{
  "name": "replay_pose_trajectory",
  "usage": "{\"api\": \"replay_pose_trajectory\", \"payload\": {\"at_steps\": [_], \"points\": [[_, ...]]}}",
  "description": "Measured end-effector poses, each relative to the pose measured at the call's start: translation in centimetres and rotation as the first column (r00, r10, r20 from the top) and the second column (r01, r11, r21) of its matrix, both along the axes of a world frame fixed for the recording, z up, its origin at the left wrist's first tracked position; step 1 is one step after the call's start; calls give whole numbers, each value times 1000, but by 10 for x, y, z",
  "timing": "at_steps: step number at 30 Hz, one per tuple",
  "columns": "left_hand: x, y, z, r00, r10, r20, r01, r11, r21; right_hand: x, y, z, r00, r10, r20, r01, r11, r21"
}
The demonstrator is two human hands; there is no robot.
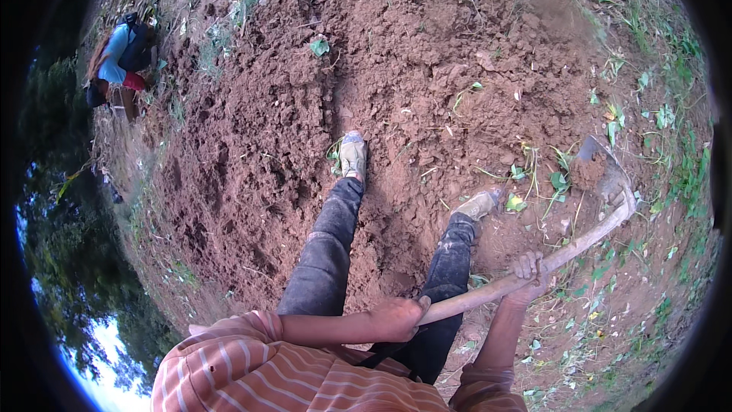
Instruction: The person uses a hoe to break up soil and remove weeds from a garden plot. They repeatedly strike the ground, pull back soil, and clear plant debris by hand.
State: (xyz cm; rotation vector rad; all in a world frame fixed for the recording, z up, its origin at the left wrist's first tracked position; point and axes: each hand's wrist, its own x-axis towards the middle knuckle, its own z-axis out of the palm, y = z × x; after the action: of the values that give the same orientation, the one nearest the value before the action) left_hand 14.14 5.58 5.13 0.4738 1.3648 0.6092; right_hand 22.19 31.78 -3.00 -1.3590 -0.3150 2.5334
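Both of my hands grip the wooden handle (486,296) of a hoe. My left hand (396,319) is closed around the handle's butt end, close to my body. Farther along the shaft, towards the head, my right hand (529,276) is wrapped around it. The metal hoe blade (615,179) is at the right, with reddish-brown soil on its inner face. Its height above the ground is hard to judge. My shoes (353,155) are planted apart on the dug soil, left foot ahead of the right.
Loose, clumpy soil (274,97) spreads ahead and to the left. Cut vines and green leaves (559,181) lie near the blade, with leafy plants (689,177) along the right. A bent-over person (117,57) in a light blue top is at the far left, before trees (68,229).
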Motion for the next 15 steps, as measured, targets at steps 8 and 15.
{"api": "replay_pose_trajectory", "payload": {"at_steps": [8,15], "points": [[25,53,-72,996,17,85,-27,992,120,33,116,-98,-439,-210,873,-896,165,-411],[23,70,-112,924,126,362,-217,951,221,-127,140,-191,88,223,971,-956,-253,145]]}}
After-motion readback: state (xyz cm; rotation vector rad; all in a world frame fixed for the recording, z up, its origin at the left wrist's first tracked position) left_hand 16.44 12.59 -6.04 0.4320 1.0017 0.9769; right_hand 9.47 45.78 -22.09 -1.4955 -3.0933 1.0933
